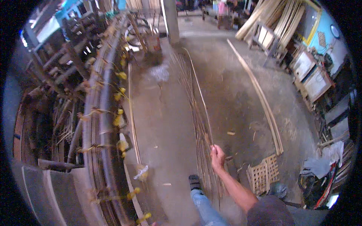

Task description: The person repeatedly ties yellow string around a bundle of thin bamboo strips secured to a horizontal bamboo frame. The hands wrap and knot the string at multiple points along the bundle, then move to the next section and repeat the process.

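My right hand [217,155] is closed round the near end of a long, thin, pale strip [202,96], which looks like split bamboo or cane. From my fist it runs away over the floor and bends at its far end. Just left of it lies a loose bundle of thin brown strips [191,101], fanned lengthwise along the floor and passing beside my foot [194,182]. Whether the fist also touches this bundle I cannot tell. My left hand does not show.
Long poles [96,124] hung with yellow pieces run along the left. Two pale strips [260,92] lie on the floor to the right, near a woven lattice panel [266,171]. A pillar [171,22] stands at the back; bundled slats [288,19] lean at the far right.
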Action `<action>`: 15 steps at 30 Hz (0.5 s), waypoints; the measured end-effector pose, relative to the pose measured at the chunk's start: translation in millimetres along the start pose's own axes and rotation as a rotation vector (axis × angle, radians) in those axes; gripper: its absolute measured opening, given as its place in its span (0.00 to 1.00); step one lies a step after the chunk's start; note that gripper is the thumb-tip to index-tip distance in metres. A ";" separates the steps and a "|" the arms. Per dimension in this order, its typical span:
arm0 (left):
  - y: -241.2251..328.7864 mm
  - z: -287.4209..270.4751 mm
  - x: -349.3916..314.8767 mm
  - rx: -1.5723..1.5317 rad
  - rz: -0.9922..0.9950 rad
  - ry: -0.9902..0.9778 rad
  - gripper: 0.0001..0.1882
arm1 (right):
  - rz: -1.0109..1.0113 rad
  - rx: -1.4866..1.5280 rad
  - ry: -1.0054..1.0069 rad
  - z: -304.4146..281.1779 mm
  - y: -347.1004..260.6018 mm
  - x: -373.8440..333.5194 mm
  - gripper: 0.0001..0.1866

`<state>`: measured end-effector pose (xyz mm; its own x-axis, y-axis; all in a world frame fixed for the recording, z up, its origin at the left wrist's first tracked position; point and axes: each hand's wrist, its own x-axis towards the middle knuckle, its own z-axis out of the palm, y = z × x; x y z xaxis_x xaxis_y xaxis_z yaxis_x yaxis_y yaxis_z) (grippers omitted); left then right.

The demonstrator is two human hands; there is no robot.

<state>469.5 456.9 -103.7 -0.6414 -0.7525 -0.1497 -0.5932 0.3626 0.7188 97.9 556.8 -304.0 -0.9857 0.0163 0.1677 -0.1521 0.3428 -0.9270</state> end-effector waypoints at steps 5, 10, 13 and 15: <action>-10.3 -5.9 -96.5 -0.381 -0.036 -0.195 0.25 | -0.056 0.365 -0.247 -6.8 -217.0 11.0 0.10; -38.0 -36.3 -211.5 -0.573 -0.095 -0.115 0.21 | 0.237 0.693 -0.431 -14.4 -323.3 -142.2 0.08; -49.0 -71.7 -273.1 -0.589 -0.116 -0.183 0.27 | 0.294 0.683 -0.458 -16.1 -326.2 -243.2 0.08; -79.7 -98.4 -317.7 -0.493 -0.234 -0.182 0.26 | 0.342 0.699 -0.503 -22.6 -349.3 -325.9 0.07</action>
<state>768.5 613.0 -46.6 -0.6192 -0.6596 -0.4261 -0.4606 -0.1343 0.8774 473.9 453.0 -27.2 -0.8757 -0.4537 -0.1655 0.3047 -0.2530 -0.9183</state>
